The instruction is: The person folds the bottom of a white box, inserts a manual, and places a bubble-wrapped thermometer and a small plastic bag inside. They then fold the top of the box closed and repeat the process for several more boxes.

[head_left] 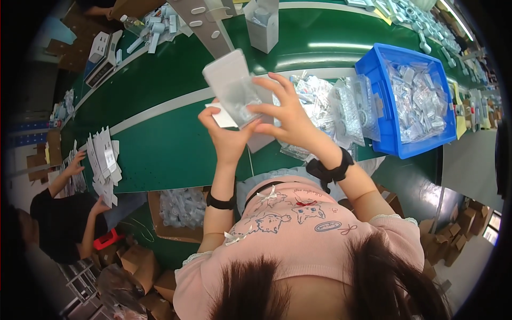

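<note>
Well, head view: white box (226,69) held between both hands, long axis leaning up and left, away from body; left hand (230,140) pinches lower end, right hand (290,118), fingers spread, nearer clear plastic (239,97) at right side.

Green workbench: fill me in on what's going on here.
At the green workbench, a person's left hand holds a white box, its flap up, while the right hand has its fingers at clear plastic by the box. To the right are clear bags and a blue bin full of small packets. At left, a co-worker handles flat white cartons.
</note>
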The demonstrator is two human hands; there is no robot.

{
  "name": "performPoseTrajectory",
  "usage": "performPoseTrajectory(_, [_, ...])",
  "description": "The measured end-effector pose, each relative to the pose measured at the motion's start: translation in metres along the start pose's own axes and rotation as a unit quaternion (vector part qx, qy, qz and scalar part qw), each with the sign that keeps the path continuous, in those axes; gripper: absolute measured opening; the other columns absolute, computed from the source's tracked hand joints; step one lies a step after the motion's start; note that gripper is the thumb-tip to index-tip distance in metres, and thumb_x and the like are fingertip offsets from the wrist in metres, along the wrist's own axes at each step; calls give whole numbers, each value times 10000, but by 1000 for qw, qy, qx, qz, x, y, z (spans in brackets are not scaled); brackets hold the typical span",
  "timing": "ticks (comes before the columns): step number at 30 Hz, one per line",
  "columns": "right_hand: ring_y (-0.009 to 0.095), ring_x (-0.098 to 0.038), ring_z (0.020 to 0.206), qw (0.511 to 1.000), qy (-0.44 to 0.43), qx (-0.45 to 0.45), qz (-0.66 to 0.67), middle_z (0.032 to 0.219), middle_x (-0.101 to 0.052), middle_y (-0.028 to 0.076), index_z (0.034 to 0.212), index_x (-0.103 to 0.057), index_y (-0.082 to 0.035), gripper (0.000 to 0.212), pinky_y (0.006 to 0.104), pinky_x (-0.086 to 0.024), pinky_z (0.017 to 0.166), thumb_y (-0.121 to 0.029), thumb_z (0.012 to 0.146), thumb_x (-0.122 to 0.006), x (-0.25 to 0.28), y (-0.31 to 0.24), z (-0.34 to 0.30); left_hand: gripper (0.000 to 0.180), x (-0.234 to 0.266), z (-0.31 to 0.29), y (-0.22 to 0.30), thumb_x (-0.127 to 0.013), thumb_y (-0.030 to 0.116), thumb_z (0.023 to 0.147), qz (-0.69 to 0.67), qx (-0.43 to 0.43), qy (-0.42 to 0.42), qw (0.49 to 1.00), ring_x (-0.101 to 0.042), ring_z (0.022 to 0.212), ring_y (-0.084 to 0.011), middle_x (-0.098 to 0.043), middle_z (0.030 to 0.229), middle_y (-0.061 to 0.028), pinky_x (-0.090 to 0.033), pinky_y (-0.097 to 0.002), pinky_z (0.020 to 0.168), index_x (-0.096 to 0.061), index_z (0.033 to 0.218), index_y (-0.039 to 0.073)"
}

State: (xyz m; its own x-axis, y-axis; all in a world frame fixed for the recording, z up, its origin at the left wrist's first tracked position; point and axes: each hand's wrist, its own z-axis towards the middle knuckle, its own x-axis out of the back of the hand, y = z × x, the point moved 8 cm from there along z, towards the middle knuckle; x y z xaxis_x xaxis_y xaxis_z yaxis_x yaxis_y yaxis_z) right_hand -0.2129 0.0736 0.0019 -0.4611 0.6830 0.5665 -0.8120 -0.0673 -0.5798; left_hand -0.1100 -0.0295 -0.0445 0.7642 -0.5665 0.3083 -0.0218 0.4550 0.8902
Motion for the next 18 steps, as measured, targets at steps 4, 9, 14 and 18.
performPoseTrajectory(4, [325,-457,1078,984,88,-101,114,1120,-516,153,1017,-606,-74,316,398,-389,879,-147,710,-631,33,54,-17,727,15,0,-12,-827,125,557,-63,-134,61,987,-437,1088,-301,-337,1234,-236,-375,-366,893,-245,992,84])
performPoseTrajectory(9, [297,-479,1033,938,-96,-198,-268,1086,-553,115,1026,-608,-75,352,370,-410,821,-165,690,-658,-19,193,-55,730,11,-39,-89,-816,139,585,-32,-48,73,996,-402,1127,-298,-258,1285,-242,-345,-354,929,-245,1039,104])
performPoseTrajectory(14, [290,-477,1034,890,-227,-259,-300,1056,-563,108,1023,-590,-76,381,362,-420,777,-192,672,-679,-46,225,-67,707,39,-29,-69,-789,108,610,-5,8,45,999,-378,1155,-273,-281,1282,-175,-365,-363,928,-297,1117,92])
performPoseTrajectory(18, [259,-506,997,883,-303,-214,-289,1056,-558,83,1008,-556,-91,350,357,-431,741,-164,686,-673,-50,212,-66,491,35,-8,-29,-754,108,628,110,9,-5,994,-432,1113,-324,-358,1248,-177,-378,-366,913,-470,1027,69])
